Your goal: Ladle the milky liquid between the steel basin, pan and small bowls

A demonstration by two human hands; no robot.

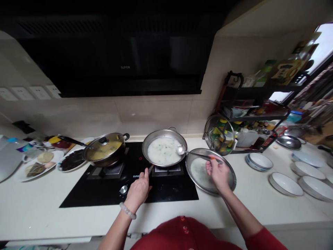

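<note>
A steel wok (145, 152) stands on the right burner, holding a white, soupy food (163, 151) with green bits. My left hand (139, 191), with a beaded bracelet at its wrist, is closed round the wok's handle at the near left side; most of the handle is hidden. In my right hand (217, 172) is a long-handled ladle (194, 153), its shiny bowl over the wok's right rim. Below that hand a wide metal basin (191, 178) rests on the counter with similar whitish liquid in it. My hand covers part of the basin.
A lidded pan (104, 147) sits on the left burner. Left of it are a plate of dark food (71, 160) and a white plate (23, 177). A glass lid (220, 133) leans against the spice rack (260, 118). Several bowls (286, 184) stand at right. The range hood (125, 80) hangs above.
</note>
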